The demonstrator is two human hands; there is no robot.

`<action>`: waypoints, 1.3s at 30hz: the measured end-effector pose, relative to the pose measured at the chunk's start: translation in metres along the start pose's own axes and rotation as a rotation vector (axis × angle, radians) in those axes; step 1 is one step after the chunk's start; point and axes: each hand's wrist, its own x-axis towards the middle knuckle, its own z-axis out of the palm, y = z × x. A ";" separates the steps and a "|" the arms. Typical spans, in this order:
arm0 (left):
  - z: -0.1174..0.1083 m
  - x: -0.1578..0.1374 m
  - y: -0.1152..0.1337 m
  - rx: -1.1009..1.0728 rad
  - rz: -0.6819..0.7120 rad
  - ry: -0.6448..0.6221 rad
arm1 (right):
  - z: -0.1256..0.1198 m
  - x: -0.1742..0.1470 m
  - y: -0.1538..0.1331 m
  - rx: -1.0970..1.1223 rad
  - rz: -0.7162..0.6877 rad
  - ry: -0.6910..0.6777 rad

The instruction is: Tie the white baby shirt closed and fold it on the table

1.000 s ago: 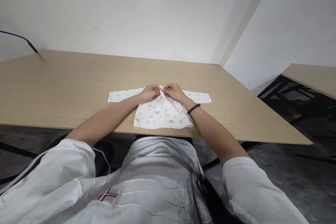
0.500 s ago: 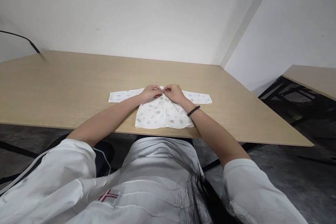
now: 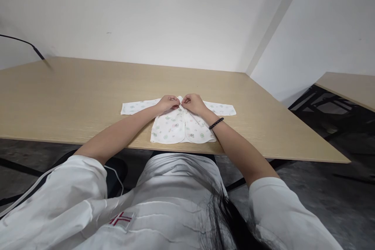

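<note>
A small white baby shirt (image 3: 171, 127) with a pale green and brown print lies front side up near the table's front edge, its sleeves spread to both sides. My left hand (image 3: 168, 103) pinches the cloth at the upper front, just left of the centre opening. Opposite it, my right hand (image 3: 193, 104) pinches the other side of the opening, close under the neckline. The fingertips of both hands almost meet there. Whatever fastening lies between them is too small to make out.
The wooden table (image 3: 88, 86) reaches back to a white wall. A thin black cable-like arm (image 3: 38, 52) rises at the far left. Another table (image 3: 348, 88) stands at the right, with dark metal frames beneath it.
My fingertips have moved slightly apart at the shirt's upper front, with a small gap between them now. The shirt has stayed in nearly the same place.
</note>
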 end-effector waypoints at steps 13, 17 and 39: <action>-0.003 0.004 -0.005 0.127 0.051 0.017 | -0.001 0.003 -0.002 -0.039 0.122 -0.072; -0.003 0.003 -0.005 0.230 0.096 0.002 | -0.002 0.002 0.003 -0.039 0.126 -0.147; -0.016 -0.005 0.010 0.634 0.307 -0.037 | -0.020 -0.001 0.011 -0.148 -0.105 -0.307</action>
